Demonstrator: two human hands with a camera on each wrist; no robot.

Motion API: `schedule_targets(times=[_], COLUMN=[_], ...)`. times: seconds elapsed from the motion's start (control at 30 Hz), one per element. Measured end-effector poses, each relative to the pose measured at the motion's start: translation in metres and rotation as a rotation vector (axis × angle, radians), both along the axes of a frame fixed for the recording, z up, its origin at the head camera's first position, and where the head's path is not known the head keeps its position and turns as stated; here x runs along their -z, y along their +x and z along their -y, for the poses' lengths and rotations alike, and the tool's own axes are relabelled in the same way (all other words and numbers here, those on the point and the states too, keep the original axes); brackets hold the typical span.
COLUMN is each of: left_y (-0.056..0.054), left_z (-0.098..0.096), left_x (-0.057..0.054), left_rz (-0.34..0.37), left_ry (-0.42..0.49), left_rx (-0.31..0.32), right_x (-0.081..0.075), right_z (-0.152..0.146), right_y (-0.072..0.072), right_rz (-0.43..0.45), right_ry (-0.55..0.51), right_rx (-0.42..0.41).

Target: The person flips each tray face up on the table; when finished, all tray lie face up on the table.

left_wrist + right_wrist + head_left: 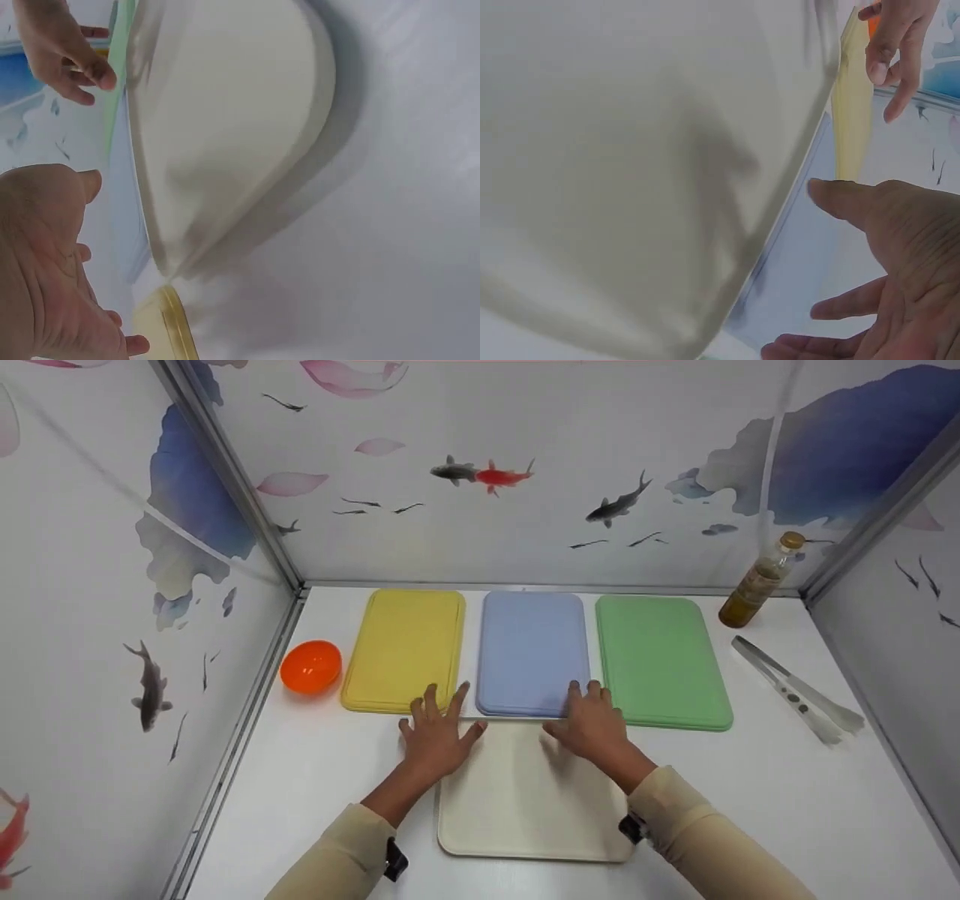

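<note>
A cream tray (532, 817) lies flat at the near middle. My left hand (435, 741), fingers spread, is over its far left corner, with fingertips overlapping the near edge of a yellow board (409, 645) in the head view. Above the tray's far right part is my right hand (596, 727), its fingertips over the near right corner of a blue board (532, 649). Both wrist views show the left hand (45, 262) and the right hand (900, 277) raised over the tray and boards, holding nothing. A green board (664, 660) lies right of the blue one.
An orange bowl (310, 667) sits left of the yellow board. At the far right stand a glass bottle (756, 585) of brown liquid with a yellow cap and, nearer, metal tongs (795, 690). Printed panels (525, 540) wall the white table on its back and sides.
</note>
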State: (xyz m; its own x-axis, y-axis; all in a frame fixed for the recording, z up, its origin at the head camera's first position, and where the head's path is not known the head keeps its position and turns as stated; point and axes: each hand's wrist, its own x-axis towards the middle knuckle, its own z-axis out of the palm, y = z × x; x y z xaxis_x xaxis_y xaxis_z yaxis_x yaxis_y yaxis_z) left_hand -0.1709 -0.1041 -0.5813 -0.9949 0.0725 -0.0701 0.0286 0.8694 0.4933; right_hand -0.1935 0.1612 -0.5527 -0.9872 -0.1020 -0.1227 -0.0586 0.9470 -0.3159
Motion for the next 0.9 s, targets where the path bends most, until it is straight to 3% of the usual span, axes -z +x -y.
schedule_targets(times=[0.2, 0.37, 0.63, 0.9], left_y=[-0.035, -0.055, -0.065, -0.066], left_z=[0.043, 0.077, 0.121, 0.133], left_x=[0.005, 0.004, 0.01, 0.018], left_rz=[0.008, 0.047, 0.096, 0.133], left_ry=[0.013, -0.007, 0.051, 0.141], left_rx=[-0.114, -0.203, -0.307, -0.322], right_x=[0.001, 0.008, 0.019, 0.037], right_z=[0.044, 0.079, 0.121, 0.147], right_y=[-0.018, -0.027, -0.035, -0.04], right_rz=[-0.081, -0.095, -0.028, 0.053], right_ry=[-0.202, -0.312, -0.427, -0.513], right_rx=[-0.114, -0.182, -0.256, -0.265])
